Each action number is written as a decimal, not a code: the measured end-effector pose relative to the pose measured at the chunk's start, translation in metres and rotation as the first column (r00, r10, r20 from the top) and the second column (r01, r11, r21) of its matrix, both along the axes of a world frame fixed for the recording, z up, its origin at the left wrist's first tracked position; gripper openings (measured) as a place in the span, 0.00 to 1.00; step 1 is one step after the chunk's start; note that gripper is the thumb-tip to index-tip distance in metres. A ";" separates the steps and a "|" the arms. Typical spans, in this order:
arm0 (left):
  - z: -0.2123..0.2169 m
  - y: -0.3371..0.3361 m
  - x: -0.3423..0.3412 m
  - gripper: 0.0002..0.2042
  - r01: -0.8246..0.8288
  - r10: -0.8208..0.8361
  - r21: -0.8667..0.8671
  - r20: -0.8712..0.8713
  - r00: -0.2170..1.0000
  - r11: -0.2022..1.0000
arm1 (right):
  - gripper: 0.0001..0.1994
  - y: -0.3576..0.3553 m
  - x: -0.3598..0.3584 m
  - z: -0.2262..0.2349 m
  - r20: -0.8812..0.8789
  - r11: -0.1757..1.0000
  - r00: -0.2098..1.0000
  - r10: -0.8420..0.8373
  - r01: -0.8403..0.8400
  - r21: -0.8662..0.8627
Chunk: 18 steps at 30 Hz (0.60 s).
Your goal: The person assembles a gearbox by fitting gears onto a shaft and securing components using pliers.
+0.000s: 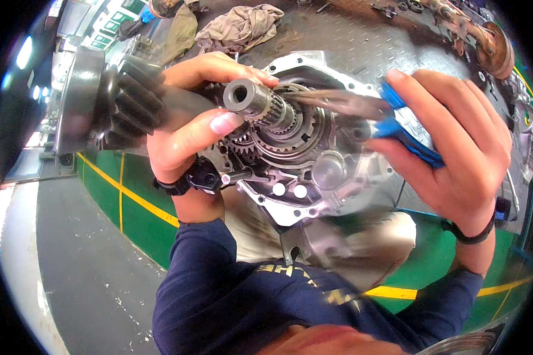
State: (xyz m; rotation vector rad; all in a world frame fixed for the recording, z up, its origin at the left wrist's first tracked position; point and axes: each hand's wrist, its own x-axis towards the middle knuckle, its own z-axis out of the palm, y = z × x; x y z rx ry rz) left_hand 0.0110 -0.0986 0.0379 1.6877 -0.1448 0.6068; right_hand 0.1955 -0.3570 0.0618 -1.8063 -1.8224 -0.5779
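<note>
My left hand (186, 127) curls round the smooth grey stem of a gear shaft (186, 106). That shaft carries a large dark helical gear (136, 97) at the left. The thumb and fingertips come close to a hollow splined shaft (257, 103), which rises from gears inside an open metal gearbox housing (287, 210); whether they touch it I cannot tell. My right hand (450, 124) grips blue-handled pliers (411, 139). Their blurred jaws reach left to the splined shaft, beside its ring, and the tips are hard to make out.
Behind the housing is a dark metal worktop (331, 35) with a crumpled grey-brown cloth (240, 28). A rusty part (494, 50) and small loose pieces lie toward the far right. My knees are close below the housing. Yellow lines cross the green floor (139, 216).
</note>
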 end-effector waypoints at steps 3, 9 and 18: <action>-0.001 -0.003 0.002 0.24 -0.094 0.094 -0.013 0.015 0.995 0.996 | 0.29 0.020 0.007 0.003 0.039 0.999 0.998 0.049 -0.049 -0.006; -0.006 0.006 -0.002 0.27 -0.049 0.047 0.093 0.024 0.999 0.994 | 0.31 0.038 0.038 0.015 0.241 0.950 0.921 0.307 -0.312 -0.018; -0.001 -0.006 -0.003 0.25 -0.108 0.108 0.035 0.000 0.994 0.993 | 0.32 0.011 0.040 0.021 0.216 0.963 0.940 0.265 -0.244 -0.117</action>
